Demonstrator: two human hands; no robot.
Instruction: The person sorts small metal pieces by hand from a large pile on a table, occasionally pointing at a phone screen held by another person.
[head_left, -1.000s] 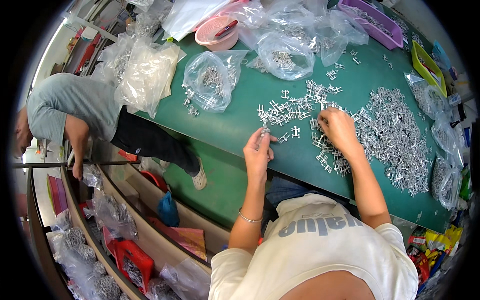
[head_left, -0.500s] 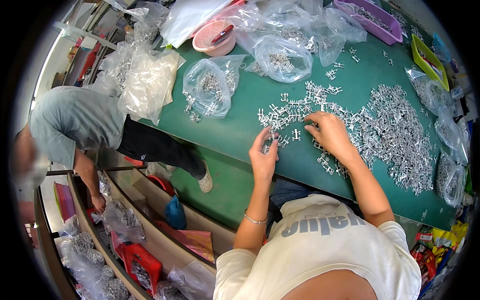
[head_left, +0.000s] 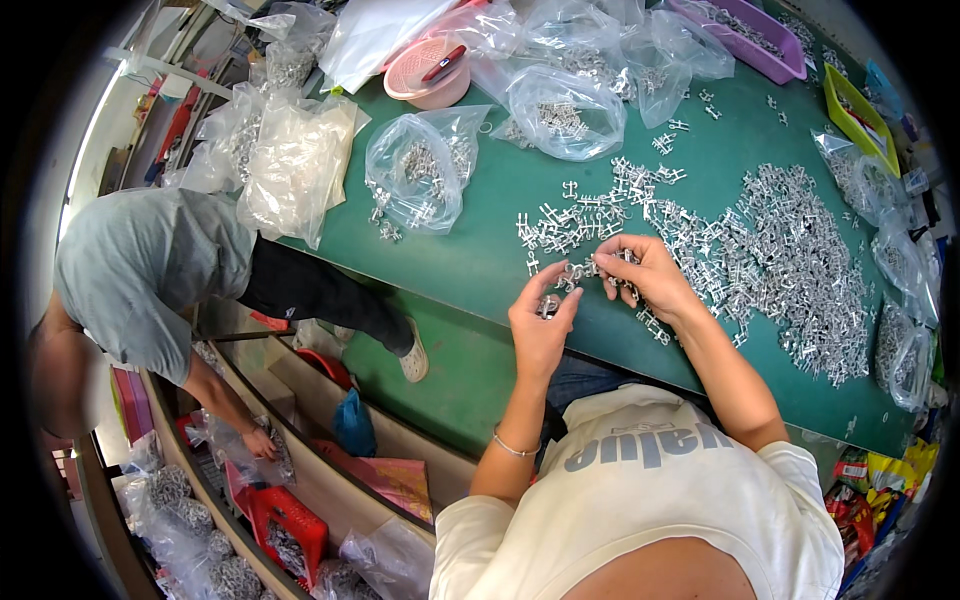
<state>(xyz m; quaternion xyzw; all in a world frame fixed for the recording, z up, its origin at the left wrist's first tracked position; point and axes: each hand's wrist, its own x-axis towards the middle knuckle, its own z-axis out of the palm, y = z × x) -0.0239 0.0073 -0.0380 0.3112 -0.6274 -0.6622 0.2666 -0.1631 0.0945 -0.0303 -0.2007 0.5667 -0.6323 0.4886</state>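
Near the front edge of the green table [head_left: 450,270], my left hand [head_left: 538,335] curls around a few small silver metal pieces [head_left: 548,308]. My right hand [head_left: 655,282] is closed on similar pieces, with its fingertips close to the left ones. Between the two hands a silver piece [head_left: 577,271] shows, partly covered by fingers. Just beyond them lies a loose cluster of the same branched metal pieces [head_left: 570,226]. A large heap of metal pieces [head_left: 800,270] spreads to the right of my right hand.
Clear bags of metal pieces [head_left: 425,170] stand along the far side, beside a pink basket [head_left: 430,90]. A purple tray [head_left: 745,45] and a green tray [head_left: 858,120] sit at the far right. Another person [head_left: 150,265] bends over divided bins [head_left: 330,465] at left.
My right hand has drawn back from the cluster toward my left hand, now with metal pieces in its fingers. The other person's arm has shifted right over the bins.
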